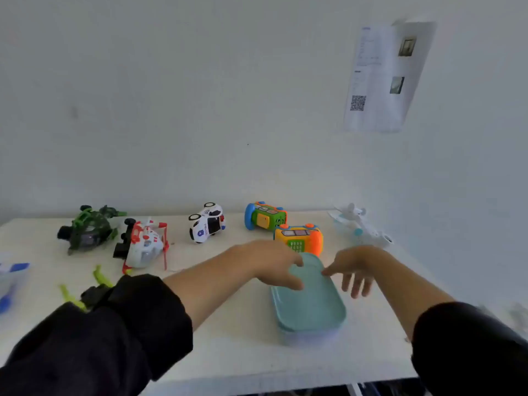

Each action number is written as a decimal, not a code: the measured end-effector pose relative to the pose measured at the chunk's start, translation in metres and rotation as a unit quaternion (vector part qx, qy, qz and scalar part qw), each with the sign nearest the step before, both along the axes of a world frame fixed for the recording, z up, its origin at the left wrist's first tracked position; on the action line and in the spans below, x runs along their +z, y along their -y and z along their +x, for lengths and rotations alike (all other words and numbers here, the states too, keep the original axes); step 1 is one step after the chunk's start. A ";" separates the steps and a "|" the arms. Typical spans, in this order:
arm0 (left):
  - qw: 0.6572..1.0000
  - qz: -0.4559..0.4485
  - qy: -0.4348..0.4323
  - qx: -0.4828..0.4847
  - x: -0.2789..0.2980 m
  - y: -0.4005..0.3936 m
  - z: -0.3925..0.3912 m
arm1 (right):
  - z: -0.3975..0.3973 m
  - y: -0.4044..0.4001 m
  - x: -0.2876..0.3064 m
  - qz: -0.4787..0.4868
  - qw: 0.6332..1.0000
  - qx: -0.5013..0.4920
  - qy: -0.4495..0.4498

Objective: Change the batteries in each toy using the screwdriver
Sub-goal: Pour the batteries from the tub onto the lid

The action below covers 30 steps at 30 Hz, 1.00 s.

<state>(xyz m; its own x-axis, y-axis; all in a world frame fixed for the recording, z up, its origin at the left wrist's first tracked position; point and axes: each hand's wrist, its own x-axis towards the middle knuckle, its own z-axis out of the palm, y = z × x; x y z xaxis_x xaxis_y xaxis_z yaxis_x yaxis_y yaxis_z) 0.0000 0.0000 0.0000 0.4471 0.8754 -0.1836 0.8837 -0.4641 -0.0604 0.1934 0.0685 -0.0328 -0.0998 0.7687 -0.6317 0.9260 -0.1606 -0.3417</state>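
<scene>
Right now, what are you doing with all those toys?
A person is reaching both hands to a teal lidded box on the white table. The left hand touches the lid's far end; the right hand hovers beside it, fingers spread. Toy cars, a helicopter and an orange toy phone wait behind, untouched.

White bench (234, 352) fills the lower frame. Along its far edge, left to right: green toy (88, 228), red-and-white toy (143, 242), police car (206, 222) on its side, green-blue toy (265, 215), orange toy phone (300, 237), white plane (360, 225). Teal box (310, 307) lies lower centre-right. Blue-white toy (11, 277) sits at left edge.
</scene>
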 end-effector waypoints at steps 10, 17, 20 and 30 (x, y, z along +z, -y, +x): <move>0.998 0.005 -0.006 0.067 -0.049 0.047 0.036 | -0.008 0.031 -0.028 0.052 0.978 -0.056 -0.195; 0.987 0.077 -0.017 0.140 -0.072 0.071 0.044 | -0.022 0.063 -0.053 0.150 0.936 -0.115 -0.297; 0.983 0.102 0.020 0.151 -0.081 0.074 0.041 | -0.027 0.074 -0.079 0.256 0.910 -0.140 -0.296; 0.983 0.138 -0.001 0.125 -0.089 0.077 0.040 | -0.026 0.088 -0.114 0.349 0.883 -0.136 -0.283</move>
